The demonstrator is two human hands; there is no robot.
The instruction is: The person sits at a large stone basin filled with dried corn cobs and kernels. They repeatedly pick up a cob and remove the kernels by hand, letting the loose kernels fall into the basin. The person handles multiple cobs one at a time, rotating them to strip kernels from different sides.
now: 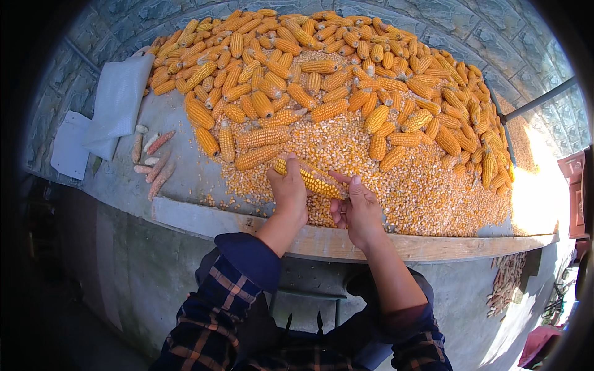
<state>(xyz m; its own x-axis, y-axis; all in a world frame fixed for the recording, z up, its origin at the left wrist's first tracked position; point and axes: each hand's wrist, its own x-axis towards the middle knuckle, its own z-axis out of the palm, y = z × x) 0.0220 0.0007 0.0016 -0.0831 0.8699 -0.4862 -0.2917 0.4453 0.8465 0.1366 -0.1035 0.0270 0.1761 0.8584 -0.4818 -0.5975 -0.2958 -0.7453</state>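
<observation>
A yellow ear of corn (pixel 319 182) lies slantwise between my hands, with a strip along its upper side bare of kernels. My left hand (pixel 288 188) grips its left end, thumb on top. At the right end, my right hand (pixel 359 206) has its thumb and forefinger against the cob; the other fingers curl below it. Loose corn kernels (pixel 341 134) spread thickly under and beyond both hands. Behind them rises a large heap of unshelled corn ears (pixel 278 69).
Several stripped cobs (pixel 160 160) rest on the concrete at the left, near a white plastic sack (pixel 118 102). A wooden board (pixel 417 247) edges the kernels in front of me. More bare cobs (pixel 506 283) are piled on the floor at right. A stone-patterned wall (pixel 464 23) stands behind.
</observation>
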